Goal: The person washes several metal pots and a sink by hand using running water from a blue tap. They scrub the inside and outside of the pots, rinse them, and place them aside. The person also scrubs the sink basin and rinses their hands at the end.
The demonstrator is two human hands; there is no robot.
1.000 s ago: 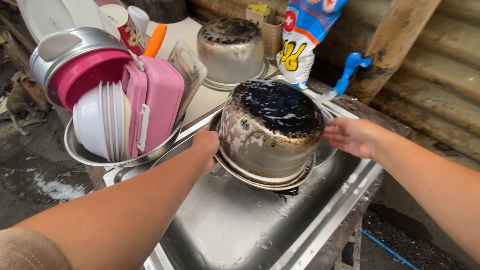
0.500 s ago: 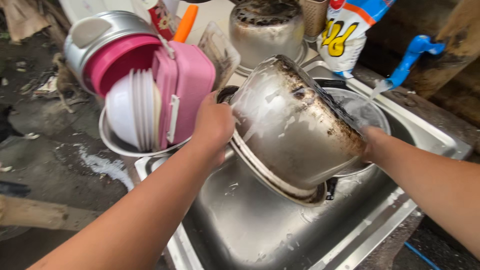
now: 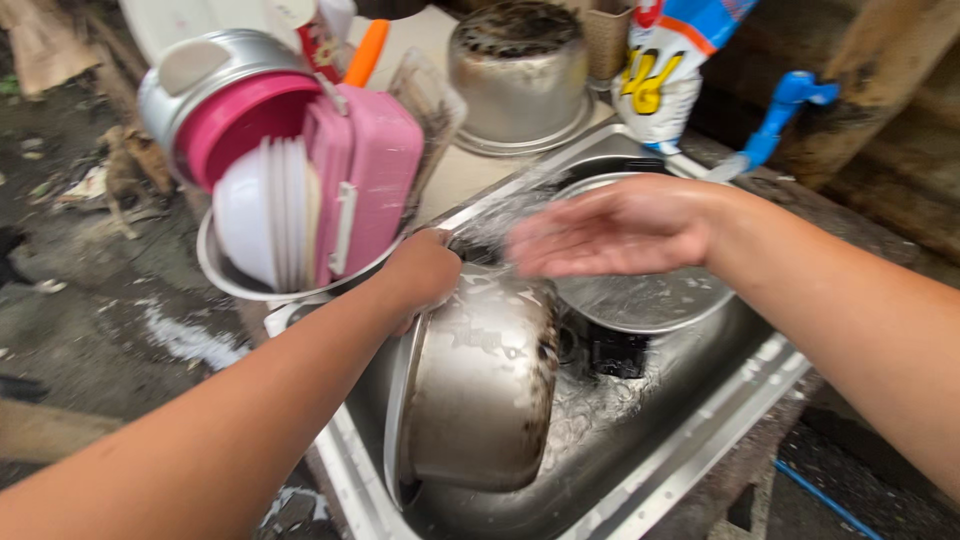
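Gripping the rim of a dented, soot-stained round steel cooking pot (image 3: 480,385), the left hand (image 3: 425,275) is clenched over the pot's upper edge and holds it tipped on its side inside the stainless steel sink (image 3: 700,420), mouth turned toward the person's left and the scorched base facing right. Just right of that grip, the right hand (image 3: 610,228) hovers flat and released, fingers together, holding nothing; it is blurred, and water seems to splash between it and the pot.

Beneath the open hand lies a shallow round metal basin (image 3: 650,300) with water in it, and a dark drain opening sits between basin and pot. To do this well, I judge the left-hand grip should stay firm on the rim, since the wet metal looks slippery, while the free palm sweeps water across the blackened patches and the pot is turned a little at a time.

Up and left of the grip, a wide metal bowl carries white plates (image 3: 265,225), a pink plastic lunch box (image 3: 365,190) and a pink-lined steel pot (image 3: 225,110). Farther back stands an upturned charred steel pot (image 3: 515,75), a blue-and-white plastic pouch (image 3: 665,70) and a blue tap (image 3: 785,110).
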